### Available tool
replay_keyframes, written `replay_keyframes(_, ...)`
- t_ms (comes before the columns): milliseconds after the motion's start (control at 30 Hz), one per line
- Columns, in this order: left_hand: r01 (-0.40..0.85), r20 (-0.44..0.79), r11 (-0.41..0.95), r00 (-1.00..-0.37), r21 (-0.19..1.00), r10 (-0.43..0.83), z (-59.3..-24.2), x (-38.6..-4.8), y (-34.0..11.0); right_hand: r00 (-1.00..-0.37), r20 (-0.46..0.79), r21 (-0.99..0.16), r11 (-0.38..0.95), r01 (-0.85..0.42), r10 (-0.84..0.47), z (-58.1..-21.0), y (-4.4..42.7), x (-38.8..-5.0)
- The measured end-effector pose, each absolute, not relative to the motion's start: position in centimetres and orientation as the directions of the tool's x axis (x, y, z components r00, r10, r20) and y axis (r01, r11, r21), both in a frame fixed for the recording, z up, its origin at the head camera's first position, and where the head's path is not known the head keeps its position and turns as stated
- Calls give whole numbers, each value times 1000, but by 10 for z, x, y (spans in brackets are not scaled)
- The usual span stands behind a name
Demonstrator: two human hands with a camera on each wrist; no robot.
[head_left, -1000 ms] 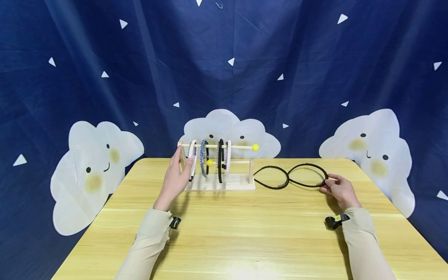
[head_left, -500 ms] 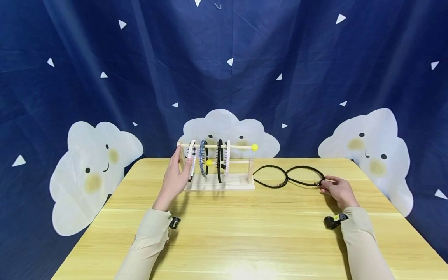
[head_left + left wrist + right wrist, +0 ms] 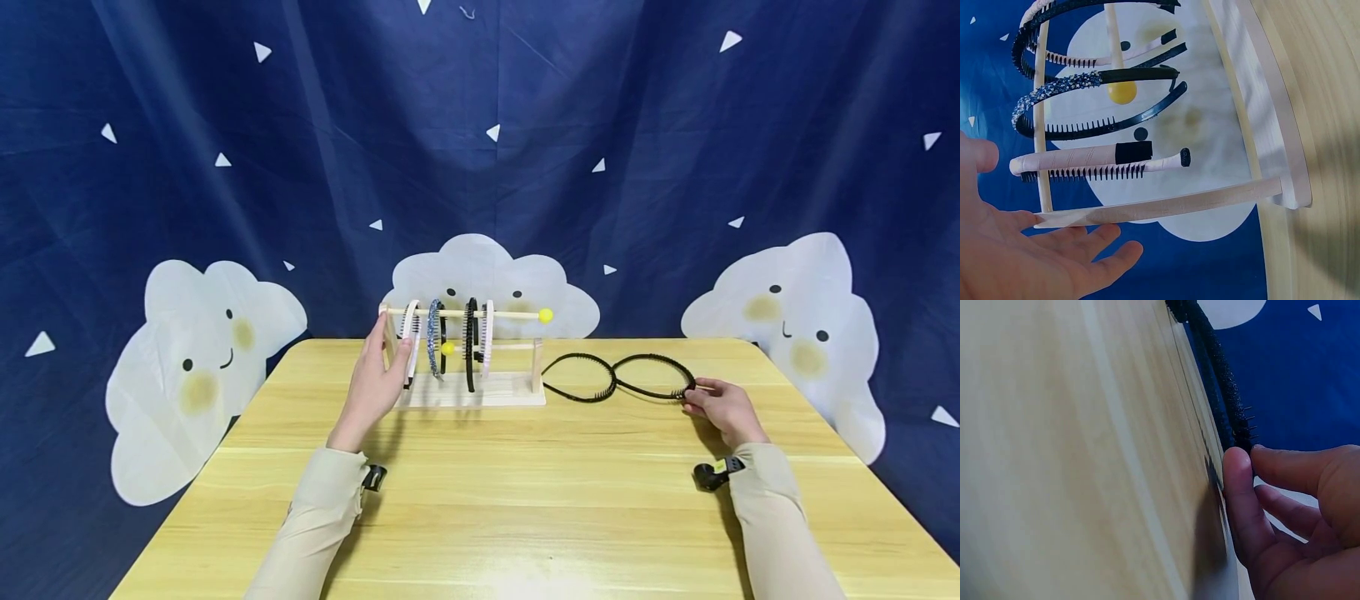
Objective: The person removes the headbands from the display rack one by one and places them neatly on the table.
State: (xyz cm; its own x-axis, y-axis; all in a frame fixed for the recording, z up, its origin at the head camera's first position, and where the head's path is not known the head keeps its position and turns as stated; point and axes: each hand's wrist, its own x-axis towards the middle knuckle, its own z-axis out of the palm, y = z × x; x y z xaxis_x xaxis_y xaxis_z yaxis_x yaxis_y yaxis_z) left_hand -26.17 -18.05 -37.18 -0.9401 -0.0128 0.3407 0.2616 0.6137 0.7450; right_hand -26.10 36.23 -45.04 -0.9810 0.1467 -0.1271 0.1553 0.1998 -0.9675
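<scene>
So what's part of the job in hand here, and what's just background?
Likely the job:
black headband, pinched by the right hand
second black headband, beside it
wooden stand, touched by the left hand
hung headbands, on the stand

Just background:
cloud-print backdrop
wrist cameras
table

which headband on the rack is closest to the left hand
The white headband, at the end of the upper rod beside the left hand. The blue glittery headband, black headband and pale pink headband hang farther along, toward that rod's yellow ball.
</scene>
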Motion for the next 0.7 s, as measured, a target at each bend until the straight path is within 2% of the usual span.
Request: replay_keyframes(700,265,347,614,-938,744,-17,-372,-261,-181,-981,-124,-956,247,159,151,-451,362,-261)
